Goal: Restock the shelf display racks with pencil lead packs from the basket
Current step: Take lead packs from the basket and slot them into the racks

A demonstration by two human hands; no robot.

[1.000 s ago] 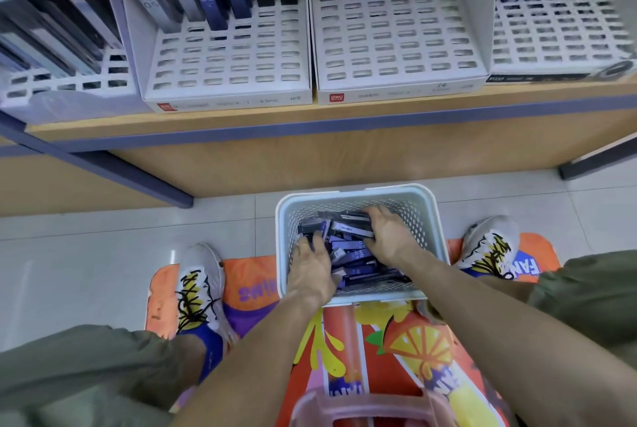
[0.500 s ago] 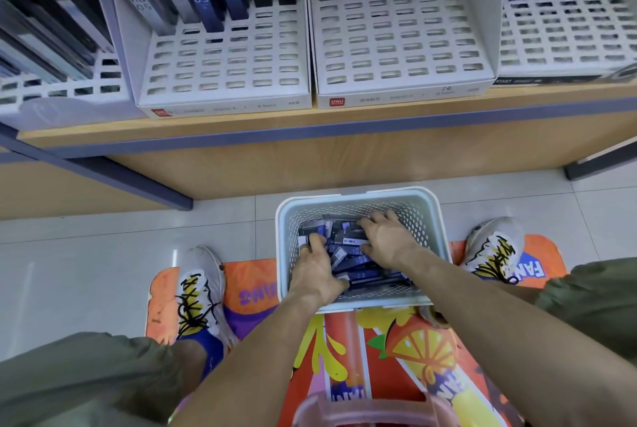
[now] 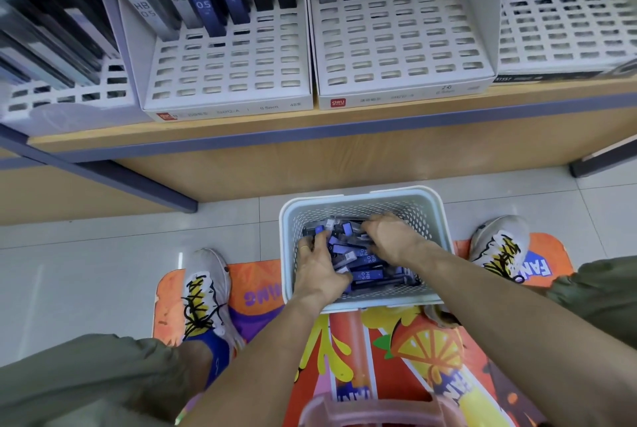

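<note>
— Where are the packs?

— Loose in the basket (image 3: 444, 247) at my feet. My left hand (image 3: 319, 269) and right hand (image 3: 393, 242) are both down in the pencil lead packs (image 3: 365, 263), fingers curled; what they actually hold, I can't tell.

— Advice?

— Line up a few flat before lifting toward the racks (image 3: 400, 47).

White perforated basket (image 3: 444, 237) on tiled floor, part-filled with blue and black pencil lead packs (image 3: 365, 264). Left hand (image 3: 319, 271) and right hand (image 3: 393, 240) both inside, fingers curled among the packs. Above, a wooden shelf (image 3: 344, 119) bearing white slotted display racks (image 3: 400, 47), packs marked HB 0.5 standing at their rear. Orange printed mat (image 3: 396, 350) underfoot; two patterned sneakers (image 3: 205, 292) flank the basket.
</note>
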